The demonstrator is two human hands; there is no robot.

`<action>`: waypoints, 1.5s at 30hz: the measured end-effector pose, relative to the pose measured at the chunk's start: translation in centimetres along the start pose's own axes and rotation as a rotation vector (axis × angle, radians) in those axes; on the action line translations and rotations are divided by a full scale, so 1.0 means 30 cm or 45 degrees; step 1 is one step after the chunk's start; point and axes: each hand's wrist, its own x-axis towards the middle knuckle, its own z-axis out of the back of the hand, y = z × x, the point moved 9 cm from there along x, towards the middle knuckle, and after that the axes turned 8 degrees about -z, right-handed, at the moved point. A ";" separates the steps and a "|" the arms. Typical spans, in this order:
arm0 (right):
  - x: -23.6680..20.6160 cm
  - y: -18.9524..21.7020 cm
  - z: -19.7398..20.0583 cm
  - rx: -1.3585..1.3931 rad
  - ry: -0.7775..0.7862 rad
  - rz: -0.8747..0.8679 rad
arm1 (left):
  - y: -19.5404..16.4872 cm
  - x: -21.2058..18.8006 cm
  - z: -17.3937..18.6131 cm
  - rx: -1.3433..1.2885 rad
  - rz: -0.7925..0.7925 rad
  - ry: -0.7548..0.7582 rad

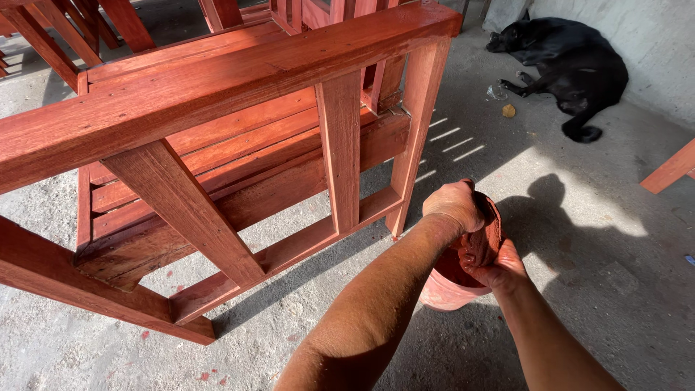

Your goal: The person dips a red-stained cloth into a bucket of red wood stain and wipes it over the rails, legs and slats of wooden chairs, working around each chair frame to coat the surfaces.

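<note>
My left hand [455, 204] and my right hand [501, 268] are both closed on a reddish-brown stained rag [481, 237], held between them. The rag hangs just over a small red bucket [443, 291] that stands on the concrete floor. My hands and forearms are smeared with the same red-brown stain. Left of my hands stands a red-stained wooden chair frame [239, 80] with slats and a thick top rail; its nearest leg [414, 145] is close to my left hand.
A black dog [572, 61] lies on the concrete by the grey wall at the far right. More red-stained wooden frames [65, 29] stand at the back left, and a stained board end [670, 170] pokes in at the right edge. Small scraps lie near the dog.
</note>
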 end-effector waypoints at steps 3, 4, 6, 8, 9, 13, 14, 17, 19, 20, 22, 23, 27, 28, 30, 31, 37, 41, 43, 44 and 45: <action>0.020 -0.001 -0.012 -0.138 0.049 -0.007 | 0.007 0.003 -0.007 -0.009 0.028 0.018; 0.022 -0.004 -0.015 -0.176 0.031 -0.013 | 0.006 0.002 -0.008 -0.014 0.034 0.017; 0.018 -0.014 -0.022 -0.250 -0.006 -0.027 | 0.007 0.000 -0.009 -0.023 0.048 0.018; -0.003 0.008 -0.016 -0.340 -0.137 0.095 | 0.009 -0.003 -0.013 -0.016 0.059 0.034; -0.018 0.018 -0.013 -0.384 -0.203 0.158 | 0.010 -0.005 -0.015 -0.014 0.063 0.043; -0.061 0.032 -0.039 -0.456 -0.256 0.240 | 0.013 -0.006 -0.014 -0.009 0.048 0.041; -0.067 0.035 -0.051 -0.511 -0.247 0.266 | 0.014 -0.006 -0.016 -0.007 0.052 0.045; -0.073 0.025 -0.050 -0.514 -0.267 0.252 | 0.019 -0.002 -0.028 0.000 0.073 0.071; -0.086 0.036 -0.049 -0.664 -0.297 0.347 | 0.021 0.005 -0.039 0.007 0.064 0.077; -0.098 0.052 -0.060 -0.840 -0.307 0.462 | 0.023 0.011 -0.044 0.013 0.045 0.072; -0.091 0.052 -0.041 -0.893 -0.374 0.463 | 0.031 0.027 -0.058 -0.025 -0.002 0.065; -0.067 0.044 -0.019 -0.769 -0.431 0.348 | 0.036 0.038 -0.067 -0.068 -0.033 0.063; 0.032 0.026 -0.004 -0.658 -0.237 0.133 | 0.097 0.100 -0.150 -0.599 0.100 0.238; 0.057 0.020 -0.006 -0.662 -0.134 0.095 | 0.079 0.131 -0.135 -0.437 -0.004 0.205; 0.091 0.010 -0.009 -0.671 0.069 0.022 | 0.032 0.172 -0.112 -0.115 -0.212 0.137; 0.106 0.023 0.028 -0.703 -0.054 0.032 | 0.042 0.179 -0.113 -0.157 -0.167 0.141; 0.066 0.070 -0.031 -0.842 -0.039 0.363 | 0.031 0.113 -0.055 -0.585 -0.222 -0.041; -0.082 0.124 -0.182 -0.581 0.231 0.528 | 0.013 0.066 0.018 -0.715 -0.334 -0.264; -0.171 0.129 -0.291 -0.585 0.457 0.566 | 0.029 0.057 0.045 -0.781 -0.340 -0.364; -0.209 0.121 -0.341 -0.674 0.517 0.605 | 0.040 0.056 0.055 -0.811 -0.338 -0.409; -0.245 0.109 -0.387 -0.763 0.577 0.643 | 0.053 0.056 0.064 -0.842 -0.335 -0.455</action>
